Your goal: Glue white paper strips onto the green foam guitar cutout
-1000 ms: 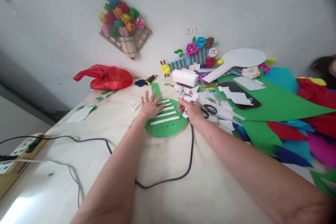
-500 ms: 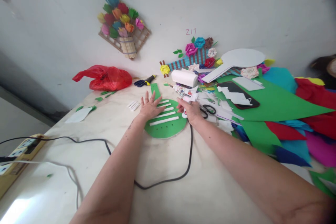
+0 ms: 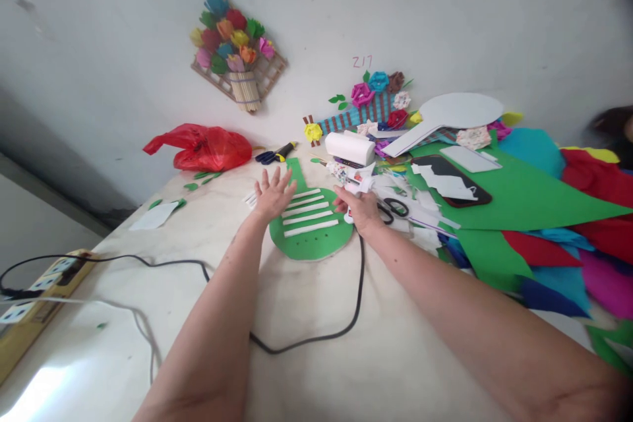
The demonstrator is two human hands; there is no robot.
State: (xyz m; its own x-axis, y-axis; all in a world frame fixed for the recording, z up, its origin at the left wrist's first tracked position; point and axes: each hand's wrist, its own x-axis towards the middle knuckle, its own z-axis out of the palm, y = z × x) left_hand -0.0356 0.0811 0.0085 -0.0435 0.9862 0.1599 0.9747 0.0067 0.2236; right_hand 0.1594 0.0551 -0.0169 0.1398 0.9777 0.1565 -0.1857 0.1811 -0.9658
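On the table lies a green guitar-shaped cutout (image 3: 311, 250) with a long neck. Several white strips (image 3: 310, 229) run across its round body in parallel rows, above a row of small dark dots. My left hand (image 3: 271, 199) is over the cutout's left edge, fingers spread and holding nothing. Partly under that hand are short loose white strips (image 3: 250, 199). My right hand (image 3: 363, 211) grips a white glue gun (image 3: 361, 183) at the cutout's right edge. The fingers hide much of its handle, and a black cord (image 3: 360, 297) trails below.
Black-handled scissors (image 3: 395, 206) lie among paper scraps right of my right hand. Beyond are a phone (image 3: 452, 181), green sheets (image 3: 524, 198) and a white guitar-shaped cutout (image 3: 459, 109). Pliers (image 3: 277, 153) and a red plastic bag (image 3: 212, 148) sit at the back, a power strip (image 3: 49, 290) at left.
My left hand has moved left from the white strips, uncovering more of the green cutout. My right hand stays at the right edge with the glue gun. The view has shifted slightly.
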